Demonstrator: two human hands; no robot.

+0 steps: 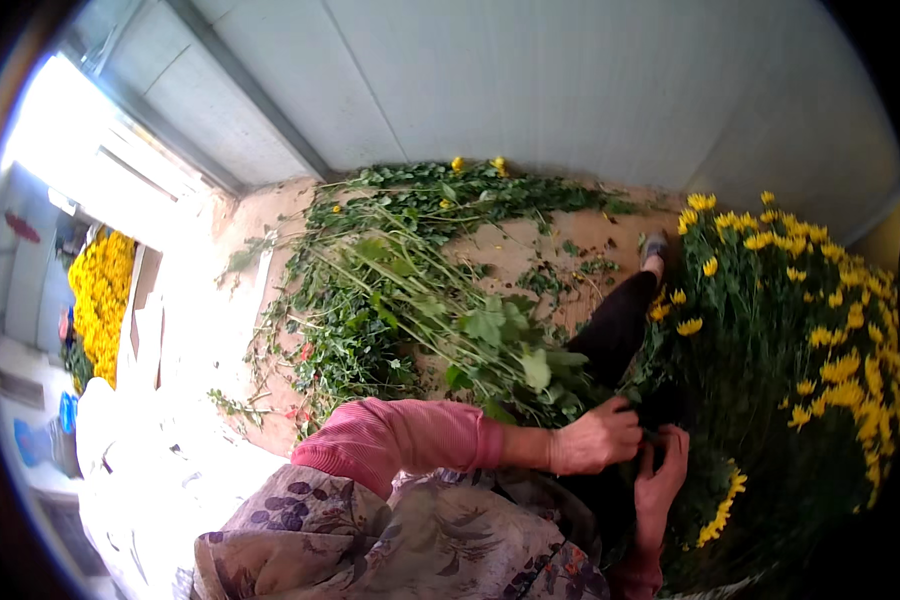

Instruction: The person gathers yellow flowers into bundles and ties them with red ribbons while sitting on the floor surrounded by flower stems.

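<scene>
My left hand [598,438] reaches across from a pink striped sleeve, its fingers bent and pressed together at dark green foliage; whatever they pinch is too small to make out. Close beside it, on its right, my right hand [662,470] is curled, fingertips turned toward the left hand, with its grip hidden in shadow. A short arc of yellow chrysanthemums [722,508] lies just right of that hand. Farther right spreads a large mass of long-stemmed yellow chrysanthemums [838,368]. Left of my hands, cut green leafy stems [485,325] lie in a heap, partly against my dark-trousered leg.
More leafy cuttings [355,340] and scraps cover the brown floor [545,238]. A pale panel wall [570,90] closes off the far side. At the far left, a bright opening [90,130] glares above a pile of yellow blooms [102,300] beside a cardboard piece [142,320].
</scene>
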